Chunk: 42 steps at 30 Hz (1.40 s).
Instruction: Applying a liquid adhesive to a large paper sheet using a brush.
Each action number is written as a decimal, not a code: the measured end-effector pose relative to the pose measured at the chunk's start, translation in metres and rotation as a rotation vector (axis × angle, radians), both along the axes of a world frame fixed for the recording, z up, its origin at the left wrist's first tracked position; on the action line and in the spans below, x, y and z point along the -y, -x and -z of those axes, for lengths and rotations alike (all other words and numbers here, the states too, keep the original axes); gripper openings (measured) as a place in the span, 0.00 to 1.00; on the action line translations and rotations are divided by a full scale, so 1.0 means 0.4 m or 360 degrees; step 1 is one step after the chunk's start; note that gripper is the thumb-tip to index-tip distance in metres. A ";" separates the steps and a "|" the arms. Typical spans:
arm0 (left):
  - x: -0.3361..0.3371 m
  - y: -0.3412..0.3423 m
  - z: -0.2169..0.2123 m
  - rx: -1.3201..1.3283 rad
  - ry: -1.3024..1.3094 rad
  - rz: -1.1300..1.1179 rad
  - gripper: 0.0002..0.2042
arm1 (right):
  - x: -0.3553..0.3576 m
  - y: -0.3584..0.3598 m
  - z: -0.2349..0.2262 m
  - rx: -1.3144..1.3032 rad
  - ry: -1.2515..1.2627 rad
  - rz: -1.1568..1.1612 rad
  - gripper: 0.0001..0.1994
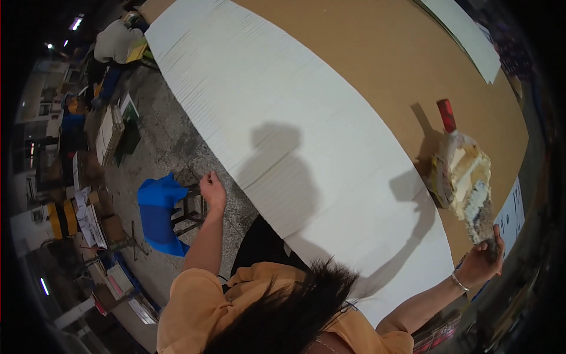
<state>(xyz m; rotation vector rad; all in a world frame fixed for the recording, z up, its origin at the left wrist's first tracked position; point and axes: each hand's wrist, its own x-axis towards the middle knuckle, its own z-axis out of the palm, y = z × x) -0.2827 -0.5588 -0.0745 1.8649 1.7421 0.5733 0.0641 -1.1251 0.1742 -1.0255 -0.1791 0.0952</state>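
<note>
My right hand (pixel 480 262) grips the handle of a brush (pixel 478 206) whose pale, caked bristles lie against a glue-crusted container (pixel 466 159). The container holds a cream-coloured, paste-like substance. A red handle (pixel 446 115) sticks up from its far side. My left hand (pixel 213 190) hangs beside the table's left edge, fingers curled in, with nothing visible in them. Between my hands lies a long spread of overlapping white sheets (pixel 330 135), their edges fanned in fine lines along the left. Shadows of my head and right arm fall on it.
The sheets rest on a brown tabletop (pixel 377 53). Another white sheet stack (pixel 466 35) lies at the far right. A stool draped in blue cloth (pixel 159 215) stands on the left floor. Bundles of boards (pixel 109 135) and loaded shelves are farther left. A person (pixel 118 41) bends at the far left.
</note>
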 end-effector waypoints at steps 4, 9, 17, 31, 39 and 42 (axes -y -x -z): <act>0.003 -0.026 0.009 0.0668 0.0290 -0.0184 0.21 | -0.187 0.028 -0.005 0.0028 0.0293 -0.0161 0.17; -0.053 -0.107 -0.038 0.1002 0.0638 -0.0409 0.25 | -0.524 0.052 -0.014 0.0025 0.0412 -0.0552 0.14; -0.130 -0.213 -0.098 0.1624 0.0872 -0.0166 0.29 | -0.952 0.106 0.004 0.0132 0.0948 -0.0717 0.04; -0.125 -0.271 -0.128 0.1723 0.1227 -0.0468 0.34 | -1.177 0.060 0.082 0.0477 0.1456 -0.0798 0.07; -0.121 -0.280 -0.125 0.1583 0.1066 -0.0339 0.33 | -1.149 0.061 0.098 0.0488 0.1363 -0.0755 0.08; -0.125 -0.265 -0.117 0.1455 0.0869 -0.0188 0.34 | -1.019 0.090 0.066 0.0453 0.1573 -0.0796 0.06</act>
